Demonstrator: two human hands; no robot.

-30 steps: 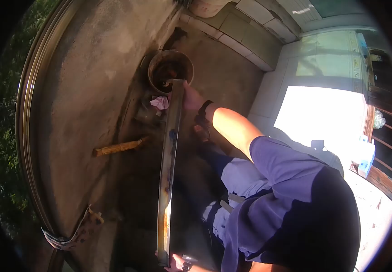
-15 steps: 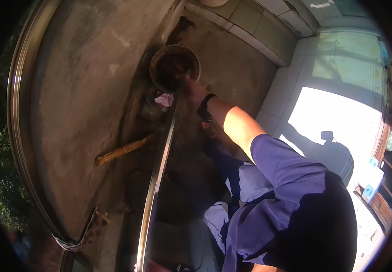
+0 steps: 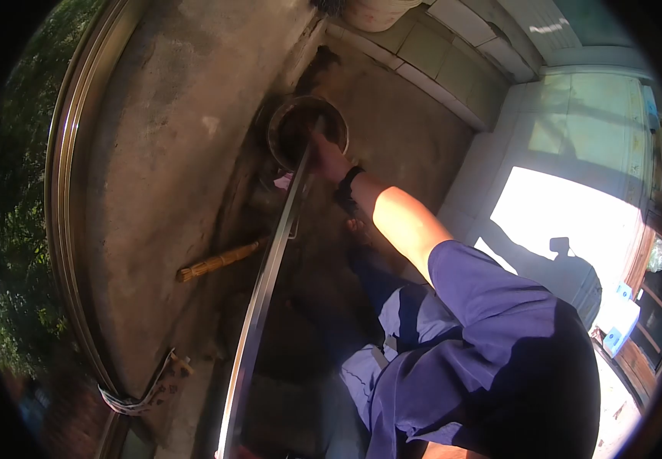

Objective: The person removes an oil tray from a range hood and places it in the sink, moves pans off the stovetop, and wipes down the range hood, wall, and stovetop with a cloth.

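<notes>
A long, narrow metal bar (image 3: pixel 258 310) runs slanting from the basin area at the top to the bottom edge. My right hand (image 3: pixel 325 157), with a black band at its wrist, grips its upper end over the round basin (image 3: pixel 273 141). Only a dim sliver of my left hand (image 3: pixel 245 454) shows at the bottom edge, around the bar's lower end; most of it is out of view. Beside the bar below the basin lies a crumpled pink piece (image 3: pixel 282 181), partly covered.
A straw bundle (image 3: pixel 220 261) lies left of the bar. Patterned cloth (image 3: pixel 141 401) hangs at the lower left by a metal frame (image 3: pixel 67 153). Tiled steps (image 3: pixel 423 53) stand at the top. A blue-and-white packet (image 3: pixel 620 321) is at the right.
The bar has turned from its broad face to a narrow edge, and its lower end has swung left. My left hand has moved left, mostly out of frame. The view has shifted.
</notes>
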